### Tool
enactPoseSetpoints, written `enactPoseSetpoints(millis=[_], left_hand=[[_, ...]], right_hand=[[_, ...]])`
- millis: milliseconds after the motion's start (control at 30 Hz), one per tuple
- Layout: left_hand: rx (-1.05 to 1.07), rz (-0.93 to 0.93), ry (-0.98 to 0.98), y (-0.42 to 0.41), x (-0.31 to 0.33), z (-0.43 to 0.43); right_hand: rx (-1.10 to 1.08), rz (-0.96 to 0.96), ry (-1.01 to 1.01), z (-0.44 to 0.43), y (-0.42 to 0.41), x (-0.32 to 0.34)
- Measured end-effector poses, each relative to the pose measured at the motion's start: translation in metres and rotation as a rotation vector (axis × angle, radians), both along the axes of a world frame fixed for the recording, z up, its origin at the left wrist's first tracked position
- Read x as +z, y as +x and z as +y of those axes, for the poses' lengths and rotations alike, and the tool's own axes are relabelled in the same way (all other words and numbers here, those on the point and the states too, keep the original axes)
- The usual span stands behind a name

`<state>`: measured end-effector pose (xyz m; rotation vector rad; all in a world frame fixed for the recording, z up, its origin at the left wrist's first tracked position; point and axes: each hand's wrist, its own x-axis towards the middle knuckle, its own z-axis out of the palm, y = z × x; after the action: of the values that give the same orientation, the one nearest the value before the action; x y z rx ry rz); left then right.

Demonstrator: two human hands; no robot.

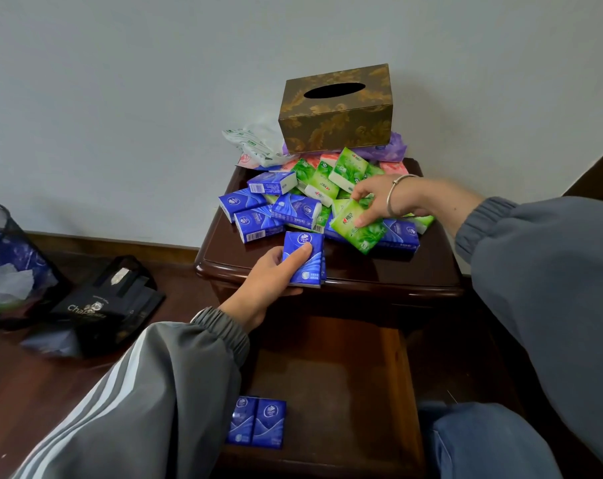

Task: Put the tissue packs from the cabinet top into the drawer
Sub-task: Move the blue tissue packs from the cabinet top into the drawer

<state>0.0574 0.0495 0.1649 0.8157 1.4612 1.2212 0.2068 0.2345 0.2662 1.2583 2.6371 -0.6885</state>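
The dark wooden cabinet top [224,252] carries a heap of blue, green and pink tissue packs [295,209], with a patterned tissue box [334,112] on packs at the back. The open drawer [345,375] below holds 2 blue packs [257,422] side by side

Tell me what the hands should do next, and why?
Probably the left hand should carry its blue pack down into the open drawer, beside the two blue packs already there. It is gripped at the cabinet top's edge; the right hand is just grasping a green pack.
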Motion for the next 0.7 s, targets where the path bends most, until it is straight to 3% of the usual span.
enactPoseSetpoints(millis=[267, 533, 700], left_hand=[[0.018, 0.007, 0.008, 0.002, 0.000, 0.000], [0.067, 0.027, 0.019, 0.008, 0.003, -0.004], [0.161, -0.034, 0.056, 0.017, 0.003, -0.011]], right_hand=[[0.132, -0.050, 0.264, -0.010, 0.006, -0.004], [0.098, 0.140, 0.377, -0.024, 0.022, -0.018], [-0.013, 0.375, 0.334, -0.041, 0.036, -0.031]])
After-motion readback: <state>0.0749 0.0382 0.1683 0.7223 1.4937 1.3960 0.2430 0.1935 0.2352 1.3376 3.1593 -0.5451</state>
